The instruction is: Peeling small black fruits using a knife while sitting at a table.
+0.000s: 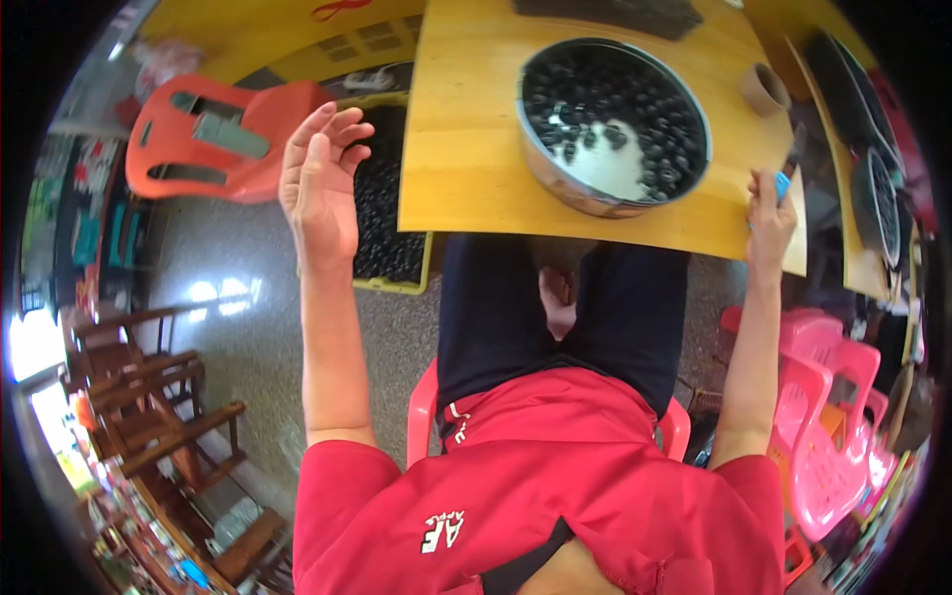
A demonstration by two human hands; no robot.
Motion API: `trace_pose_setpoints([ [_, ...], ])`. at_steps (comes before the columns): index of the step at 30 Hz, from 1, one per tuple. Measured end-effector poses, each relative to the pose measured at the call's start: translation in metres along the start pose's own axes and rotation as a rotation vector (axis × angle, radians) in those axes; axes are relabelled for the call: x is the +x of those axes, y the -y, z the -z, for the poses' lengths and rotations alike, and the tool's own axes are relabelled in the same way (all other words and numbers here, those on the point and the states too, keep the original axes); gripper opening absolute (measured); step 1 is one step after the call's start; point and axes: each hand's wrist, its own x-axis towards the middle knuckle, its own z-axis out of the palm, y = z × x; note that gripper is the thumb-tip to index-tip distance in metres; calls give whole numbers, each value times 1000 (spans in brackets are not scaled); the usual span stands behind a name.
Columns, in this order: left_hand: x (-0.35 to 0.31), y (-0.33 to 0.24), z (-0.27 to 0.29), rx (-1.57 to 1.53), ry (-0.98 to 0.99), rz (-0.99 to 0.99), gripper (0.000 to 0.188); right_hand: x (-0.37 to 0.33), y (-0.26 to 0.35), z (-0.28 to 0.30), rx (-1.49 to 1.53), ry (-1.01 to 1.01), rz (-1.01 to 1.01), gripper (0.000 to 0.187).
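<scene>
My left hand (325,193) is raised with its fingers apart and slightly bent, holding nothing. Beside it, to the left of the table, a yellow crate (392,286) full of small dark round pieces stands low down. At the table's right front corner, my right hand (771,223) is closed round the blue handle of a knife (782,184), its dark blade pointing away from me. Between my hands, a round metal basin (585,196) sits on the yellow table (461,129). Many dark round pieces (650,109) lie in it, and its pale bottom shows at the near side.
A cardboard-coloured ring (766,89) rests at the table's far right. Dark containers (877,203) stand on a surface further right. An orange plastic chair (213,139) is at the far left, wooden chairs (164,397) at the left and pink chairs (823,416) at the lower right.
</scene>
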Motion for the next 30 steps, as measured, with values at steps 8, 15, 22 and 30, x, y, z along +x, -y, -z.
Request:
trace_pose_setpoints([
  [8,42,4,-156,664,869,-85,15,-5,3,-1,237,-22,-34,23],
  [15,63,69,-191,1087,1139,-336,16,-5,5,-1,210,5,-25,22],
  [22,59,68,-202,1147,1162,-335,17,-7,4,-4,161,-9,-8,20],
  [30,49,24,-196,179,734,454,17,-8,8,-1,52,17,12,26],
])
